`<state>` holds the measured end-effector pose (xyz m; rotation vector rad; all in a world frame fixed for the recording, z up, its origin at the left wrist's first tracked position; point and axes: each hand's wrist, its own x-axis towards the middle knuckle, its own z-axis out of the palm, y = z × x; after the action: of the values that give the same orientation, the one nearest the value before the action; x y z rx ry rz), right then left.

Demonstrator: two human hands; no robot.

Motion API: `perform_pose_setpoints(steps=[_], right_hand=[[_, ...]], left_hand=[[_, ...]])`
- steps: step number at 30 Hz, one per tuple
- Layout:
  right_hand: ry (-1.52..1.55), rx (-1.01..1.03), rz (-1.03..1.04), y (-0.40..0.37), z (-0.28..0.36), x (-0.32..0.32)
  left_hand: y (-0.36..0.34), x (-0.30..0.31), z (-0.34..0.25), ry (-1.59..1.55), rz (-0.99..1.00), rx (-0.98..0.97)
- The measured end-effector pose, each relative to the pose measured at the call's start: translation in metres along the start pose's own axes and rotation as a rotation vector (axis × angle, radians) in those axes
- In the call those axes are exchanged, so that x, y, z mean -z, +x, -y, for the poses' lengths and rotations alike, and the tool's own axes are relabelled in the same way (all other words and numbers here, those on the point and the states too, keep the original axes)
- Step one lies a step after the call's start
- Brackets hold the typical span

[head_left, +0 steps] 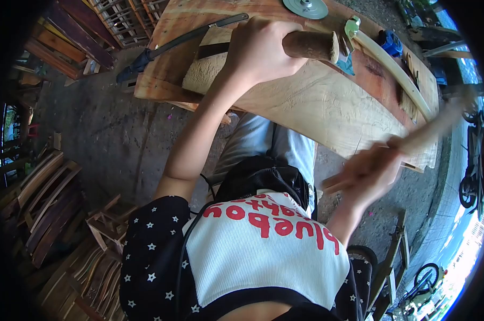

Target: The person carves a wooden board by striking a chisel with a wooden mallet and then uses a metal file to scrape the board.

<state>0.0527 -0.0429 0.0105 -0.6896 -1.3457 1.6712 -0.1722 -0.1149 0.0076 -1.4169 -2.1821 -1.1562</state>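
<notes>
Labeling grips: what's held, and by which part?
Left hand: round wooden piece, gripped behind its exposed end. Right hand: wooden stick, too blurred to place the grip.

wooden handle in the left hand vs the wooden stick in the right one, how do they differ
The wooden handle in the left hand looks darker; the wooden stick in the right hand looks paler.
The handle shows as a short stub, the stick reaches out longer.
The handle is sharp, the stick motion-blurred.
Both are held in one hand.

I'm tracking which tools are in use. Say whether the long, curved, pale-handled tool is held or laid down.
Laid down: the tool lies on the brown wooden bench, left hand and right hand off it.
</notes>
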Motion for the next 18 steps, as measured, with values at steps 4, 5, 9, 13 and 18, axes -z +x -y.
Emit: perform_pose_setpoints(steps=[4, 5, 9, 13, 18], right_hand=[[0.304, 0.314, -0.253, 0.013, 0.004, -0.018], [0.346, 0.367, -0.377, 0.005, -0.008, -0.029], [-0.091, -0.508, 0.458, -0.027, -0.015, -0.032], [-0.084, -0.227, -0.029, -0.016, -0.002, 0.028], [0.037, -0.126, -0.259, -0.02, 0.01, 0.092]], left_hand=[[-0.001, -0.002, 0.002, 0.092, 0.058, 0.03], [0.0, -0.002, 0.002, 0.093, 0.057, 0.027], [0.003, 0.012, 0.009, 0.007, 0.055, 0.055], [0.005, 0.005, -0.004, -0.059, -0.028, -0.023], [-0.005, -0.06, -0.118, -0.256, 0.208, -0.308]])
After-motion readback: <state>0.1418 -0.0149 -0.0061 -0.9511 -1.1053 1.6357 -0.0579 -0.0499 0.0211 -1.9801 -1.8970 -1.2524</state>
